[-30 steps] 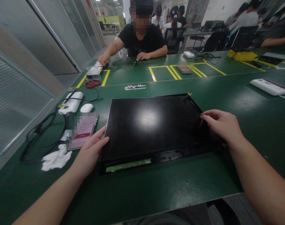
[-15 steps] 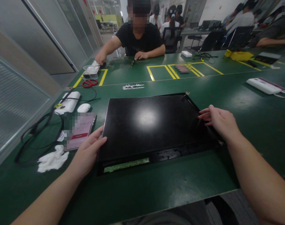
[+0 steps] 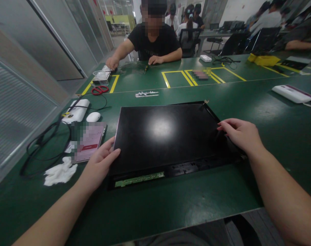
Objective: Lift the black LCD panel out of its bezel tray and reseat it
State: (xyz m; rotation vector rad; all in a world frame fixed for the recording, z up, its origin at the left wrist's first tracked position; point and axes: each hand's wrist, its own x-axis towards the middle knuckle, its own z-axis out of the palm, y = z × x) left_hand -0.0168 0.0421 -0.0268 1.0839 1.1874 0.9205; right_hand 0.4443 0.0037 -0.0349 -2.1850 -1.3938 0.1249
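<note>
A black LCD screen panel lies on a black back cover, whose rim shows on the right and near sides. A green circuit strip runs along the near left edge. My left hand grips the panel's left edge, thumb on top and fingers beneath or behind it. At the right edge, my right hand has its fingers drawn together in a pinch, the tips touching the border of panel and cover. Whatever lies between those fingertips is hidden.
Left of the panel are a phone, a crumpled tissue, a white mouse-shaped item, a white power bank, black cables and red scissors. Torn white strips lie beyond. A person sits opposite.
My right hand's fingers have come together at the right edge, from more spread. The left hand keeps its grip. The whole view has shifted slightly.
</note>
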